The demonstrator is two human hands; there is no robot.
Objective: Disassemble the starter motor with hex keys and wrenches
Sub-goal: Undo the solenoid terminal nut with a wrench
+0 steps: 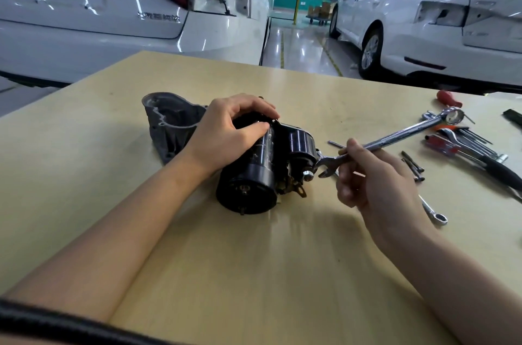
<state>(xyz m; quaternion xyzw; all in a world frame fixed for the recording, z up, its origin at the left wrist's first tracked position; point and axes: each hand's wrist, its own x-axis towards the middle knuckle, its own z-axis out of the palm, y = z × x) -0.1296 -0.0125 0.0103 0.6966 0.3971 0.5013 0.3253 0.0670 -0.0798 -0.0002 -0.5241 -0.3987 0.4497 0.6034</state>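
Note:
A black starter motor (254,175) lies on its side in the middle of the wooden table (254,274), its grey cast nose housing (169,124) pointing away to the left. My left hand (228,130) grips the top of the motor body. My right hand (375,183) holds a chrome combination wrench (395,137) by its shaft. The wrench's open jaw (324,166) sits just right of a silver nut (308,174) on the solenoid terminal stud, close to it but apart.
At the right of the table lie a hex key set (474,141), a red-handled screwdriver (449,99), loose long bolts (413,165), another small wrench (433,212) and a black-handled tool (500,169). Two white cars stand beyond the table's far edge.

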